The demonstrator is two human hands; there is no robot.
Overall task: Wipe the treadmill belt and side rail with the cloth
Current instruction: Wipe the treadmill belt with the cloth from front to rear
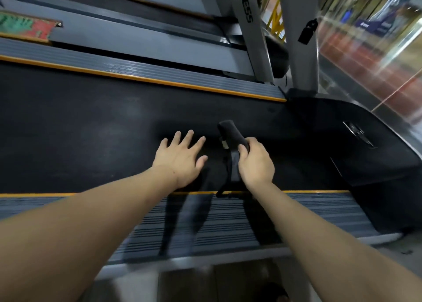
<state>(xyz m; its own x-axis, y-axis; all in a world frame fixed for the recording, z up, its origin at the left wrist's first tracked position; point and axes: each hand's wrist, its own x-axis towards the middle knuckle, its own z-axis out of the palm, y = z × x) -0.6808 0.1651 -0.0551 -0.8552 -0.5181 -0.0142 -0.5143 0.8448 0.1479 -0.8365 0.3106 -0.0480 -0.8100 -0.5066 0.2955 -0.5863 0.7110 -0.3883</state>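
Observation:
The black treadmill belt (80, 128) runs across the middle of the head view. A grey ribbed side rail (319, 212) with an orange edge lies along its near side, and a second rail (159, 71) along its far side. My right hand (254, 162) grips a dark cloth (230, 133), folded into a strip that sticks up past the fingers and hangs down toward the near rail. My left hand (180, 157) is open with its fingers spread flat over the belt, just left of the cloth.
The black motor cover (370, 146) closes the belt at the right. Grey uprights (299, 39) rise behind it. Another treadmill (137, 34) stands parallel beyond the far rail. A glass wall (388, 50) is at the right. Dark floor (228, 283) shows below the near rail.

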